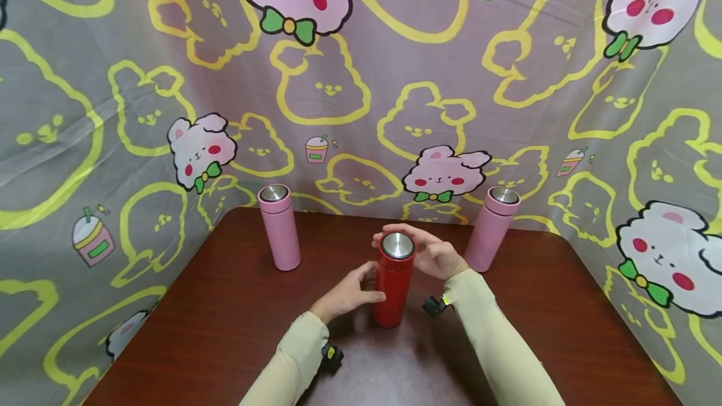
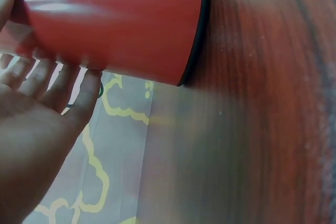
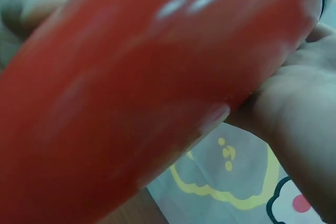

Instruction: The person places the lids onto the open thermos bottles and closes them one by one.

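A red thermos flask (image 1: 392,287) with a steel-topped lid stands upright at the middle of the table in the head view. My left hand (image 1: 350,293) grips its left side, thumb across the front and fingers behind. In the left wrist view, the left hand (image 2: 47,103) lies along the flask (image 2: 121,24), whose black-rimmed base meets the tabletop. My right hand (image 1: 431,252) reaches behind the upper flask, its fairly straight fingers showing past the lid. The right wrist view has the flask (image 3: 142,82) covering much of the right hand (image 3: 294,98).
One pink thermos flask (image 1: 281,230) stands at the back left of the brown table (image 1: 214,318). Another pink flask (image 1: 492,230) stands at the back right, just beyond my right hand. A patterned cloth (image 1: 338,136) surrounds the table's back and sides.
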`<action>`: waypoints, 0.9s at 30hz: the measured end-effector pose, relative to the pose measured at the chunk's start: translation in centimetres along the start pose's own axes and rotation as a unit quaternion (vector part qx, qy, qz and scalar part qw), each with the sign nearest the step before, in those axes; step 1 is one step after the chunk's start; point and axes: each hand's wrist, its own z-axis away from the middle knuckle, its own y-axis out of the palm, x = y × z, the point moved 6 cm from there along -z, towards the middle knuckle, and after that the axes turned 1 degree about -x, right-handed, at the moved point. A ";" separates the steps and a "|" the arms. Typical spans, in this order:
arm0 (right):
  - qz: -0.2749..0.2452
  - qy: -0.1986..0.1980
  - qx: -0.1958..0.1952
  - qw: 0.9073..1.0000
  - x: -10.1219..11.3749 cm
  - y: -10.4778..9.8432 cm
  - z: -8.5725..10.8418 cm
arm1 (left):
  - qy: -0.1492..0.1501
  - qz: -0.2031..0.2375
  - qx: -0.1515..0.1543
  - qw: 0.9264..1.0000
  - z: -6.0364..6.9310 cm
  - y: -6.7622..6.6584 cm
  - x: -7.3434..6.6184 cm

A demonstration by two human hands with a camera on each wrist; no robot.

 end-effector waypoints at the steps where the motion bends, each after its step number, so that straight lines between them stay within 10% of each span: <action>1: -0.008 0.004 0.008 1.000 0.0 0.0 -0.1 | 0.001 0.005 0.003 1.000 0.0 0.0 0.0; 17: 0.005 0.019 0.041 0.999 -0.3 -0.4 -0.6 | -0.036 0.071 0.035 0.996 -0.4 0.3 0.3; 27: 0.057 0.009 -0.003 0.998 -0.7 -1.0 -0.1 | -0.015 0.014 0.025 0.999 -0.1 0.3 -0.2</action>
